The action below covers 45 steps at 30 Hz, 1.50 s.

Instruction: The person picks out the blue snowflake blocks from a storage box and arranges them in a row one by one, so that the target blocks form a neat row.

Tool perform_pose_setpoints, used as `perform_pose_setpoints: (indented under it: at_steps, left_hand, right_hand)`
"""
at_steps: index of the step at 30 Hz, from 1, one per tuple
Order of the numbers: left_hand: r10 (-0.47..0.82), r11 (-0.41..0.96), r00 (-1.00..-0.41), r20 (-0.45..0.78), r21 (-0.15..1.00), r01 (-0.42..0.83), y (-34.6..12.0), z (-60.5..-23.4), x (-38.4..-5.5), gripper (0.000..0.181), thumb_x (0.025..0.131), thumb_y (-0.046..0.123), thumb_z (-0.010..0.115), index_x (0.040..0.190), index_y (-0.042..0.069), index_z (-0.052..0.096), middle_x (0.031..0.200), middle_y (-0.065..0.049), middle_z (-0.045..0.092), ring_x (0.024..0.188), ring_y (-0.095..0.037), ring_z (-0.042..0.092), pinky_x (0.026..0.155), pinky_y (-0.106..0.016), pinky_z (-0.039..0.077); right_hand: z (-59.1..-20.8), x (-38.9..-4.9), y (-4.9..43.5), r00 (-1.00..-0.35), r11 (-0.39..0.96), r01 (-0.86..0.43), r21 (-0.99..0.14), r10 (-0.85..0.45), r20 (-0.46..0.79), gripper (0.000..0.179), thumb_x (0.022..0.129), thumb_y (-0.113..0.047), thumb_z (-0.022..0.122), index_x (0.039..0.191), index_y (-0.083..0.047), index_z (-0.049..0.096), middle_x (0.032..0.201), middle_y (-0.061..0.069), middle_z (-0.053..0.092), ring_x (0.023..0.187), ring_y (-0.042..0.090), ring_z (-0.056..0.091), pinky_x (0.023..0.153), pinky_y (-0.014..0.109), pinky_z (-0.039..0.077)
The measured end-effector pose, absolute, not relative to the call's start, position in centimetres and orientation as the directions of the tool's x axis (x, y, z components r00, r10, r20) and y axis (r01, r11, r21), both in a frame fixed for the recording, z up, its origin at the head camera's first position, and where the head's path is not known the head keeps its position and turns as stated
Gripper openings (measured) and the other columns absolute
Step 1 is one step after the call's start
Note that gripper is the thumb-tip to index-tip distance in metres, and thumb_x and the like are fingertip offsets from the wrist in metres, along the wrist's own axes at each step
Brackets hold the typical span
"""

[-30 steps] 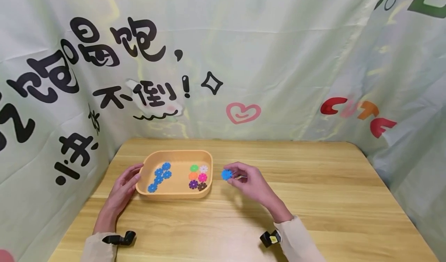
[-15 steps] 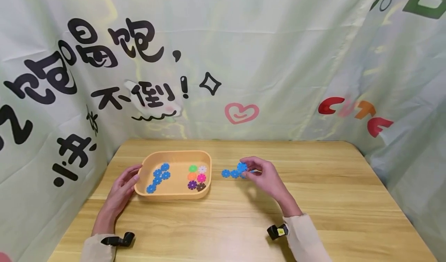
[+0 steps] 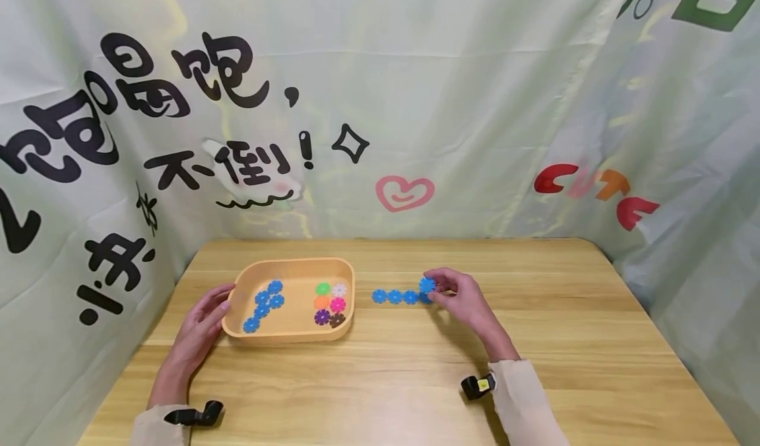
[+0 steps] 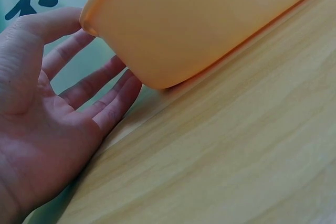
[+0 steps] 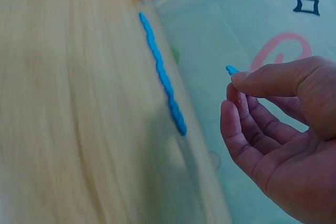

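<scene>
My right hand [image 3: 468, 304] pinches a blue flower-shaped disc [image 3: 427, 285] between thumb and fingers, above the table. Only the disc's edge [image 5: 231, 70] shows in the right wrist view. Beneath it, at the right end, lies a straight row of several blue discs [image 3: 394, 297] on the wood. An orange-tan tray [image 3: 297, 311] stands left of that row. My left hand [image 3: 198, 327] touches the tray's left side. The left wrist view shows its thumb [image 4: 60, 23] at the rim and its extended fingers against the outer wall.
Several blue discs [image 3: 262, 297] lie at the tray's left. At its right end are green, white, orange, pink [image 3: 337, 305], purple and brown discs. A printed curtain [image 3: 463, 116] hangs behind the wooden table [image 3: 380, 393].
My right hand has moved right with the blue disc, from beside the tray to the row's far end, uncovering the row. My left hand stays at the tray.
</scene>
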State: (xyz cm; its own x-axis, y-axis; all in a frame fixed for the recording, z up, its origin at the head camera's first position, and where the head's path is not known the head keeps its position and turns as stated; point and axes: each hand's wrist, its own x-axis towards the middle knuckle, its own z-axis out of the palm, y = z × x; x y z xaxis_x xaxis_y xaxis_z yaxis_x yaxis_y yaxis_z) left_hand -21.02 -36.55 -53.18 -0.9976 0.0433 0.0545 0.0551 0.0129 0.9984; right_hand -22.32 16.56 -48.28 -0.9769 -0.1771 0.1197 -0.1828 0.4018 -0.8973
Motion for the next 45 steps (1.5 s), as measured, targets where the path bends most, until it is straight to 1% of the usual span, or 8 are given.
perform_pose_setpoints:
  at_steps: [6,10,14,17,26,33,40,45]
  left_hand:
    - [0.035,0.019,-0.998,0.055,0.998,0.055,-36.7,-53.3,-20.9,0.045,0.108,0.016,0.052,0.151,0.005,0.042,0.139,0.003,0.048,0.119,-0.003,0.057,0.094,-0.019,0.052]
    - [0.039,0.023,-0.998,0.056,0.998,0.057,-36.7,-53.4,-20.9,0.047,0.109,0.015,0.052,0.153,0.004,0.041,0.138,0.004,0.048,0.119,-0.004,0.057,0.094,-0.019,0.052]
    - [0.042,0.013,-0.998,0.052,0.999,0.052,-36.7,-53.5,-21.1,0.047,0.109,0.015,0.052,0.152,0.004,0.041,0.138,0.005,0.049,0.119,-0.003,0.058,0.094,-0.019,0.052]
    - [0.045,0.003,-0.997,0.055,0.998,0.055,-36.8,-53.4,-21.2,0.046,0.108,0.015,0.052,0.152,0.004,0.042,0.138,0.003,0.049,0.119,-0.004,0.058,0.094,-0.02,0.052]
    - [0.048,-0.007,-0.997,0.061,0.998,0.06,-36.7,-53.3,-21.1,0.047,0.108,0.015,0.052,0.152,0.004,0.042,0.14,0.001,0.048,0.121,-0.005,0.056,0.096,-0.019,0.05]
    - [0.044,0.014,-0.998,0.044,0.999,0.045,-36.6,-53.1,-20.9,0.047,0.108,0.017,0.053,0.152,0.006,0.043,0.138,0.004,0.048,0.12,-0.004,0.056,0.095,-0.018,0.051]
    - [0.044,0.004,-0.998,0.049,0.999,0.049,-36.5,-53.0,-21.1,0.047,0.108,0.016,0.054,0.151,0.004,0.042,0.139,0.001,0.047,0.12,-0.005,0.057,0.095,-0.019,0.051]
    - [0.039,0.002,-0.998,0.055,0.998,0.055,-36.5,-53.1,-21.0,0.046,0.108,0.015,0.054,0.151,0.005,0.043,0.138,0.002,0.048,0.119,-0.004,0.057,0.094,-0.019,0.052]
  right_hand:
    - [-49.5,-22.7,17.8,-0.983,0.479,-0.167,-0.862,-0.147,0.108,0.035,0.091,0.004,0.073,0.126,0.001,0.068,0.105,0.013,0.069,0.093,0.026,0.065,0.077,0.029,0.057]
    - [-50.1,-22.9,18.5,-0.987,0.534,-0.153,-0.832,-0.13,0.099,0.031,0.092,0.003,0.073,0.123,0.001,0.069,0.097,0.01,0.066,0.085,0.023,0.062,0.069,0.027,0.055]
    - [-50.5,-23.0,19.1,-0.99,0.56,-0.13,-0.818,-0.118,0.077,0.029,0.092,0.003,0.073,0.12,0.001,0.069,0.093,0.009,0.065,0.082,0.022,0.058,0.064,0.025,0.05]
    - [-50.7,-23.0,19.3,-0.99,0.57,-0.123,-0.812,-0.122,0.065,0.027,0.092,0.002,0.074,0.119,0.001,0.07,0.093,0.008,0.065,0.083,0.021,0.057,0.065,0.024,0.049]
    - [-50.8,-23.1,19.3,-0.989,0.587,-0.123,-0.8,-0.141,0.048,0.024,0.091,0.0,0.075,0.115,0.003,0.072,0.093,0.008,0.064,0.082,0.021,0.057,0.068,0.028,0.049]
    - [-51.0,-23.1,19.4,-0.987,0.6,-0.138,-0.788,-0.147,0.061,0.02,0.092,-0.003,0.075,0.111,0.002,0.073,0.097,0.009,0.065,0.083,0.02,0.058,0.07,0.028,0.05]
    - [-50.9,-23.1,19.4,-0.986,0.615,-0.15,-0.774,-0.149,0.073,0.018,0.092,-0.003,0.075,0.11,0.001,0.074,0.097,0.009,0.065,0.082,0.019,0.058,0.07,0.03,0.051]
    - [-50.8,-23.1,19.4,-0.985,0.61,-0.155,-0.777,-0.155,0.075,0.018,0.093,-0.003,0.075,0.11,0.001,0.074,0.097,0.009,0.064,0.083,0.02,0.058,0.071,0.03,0.051]
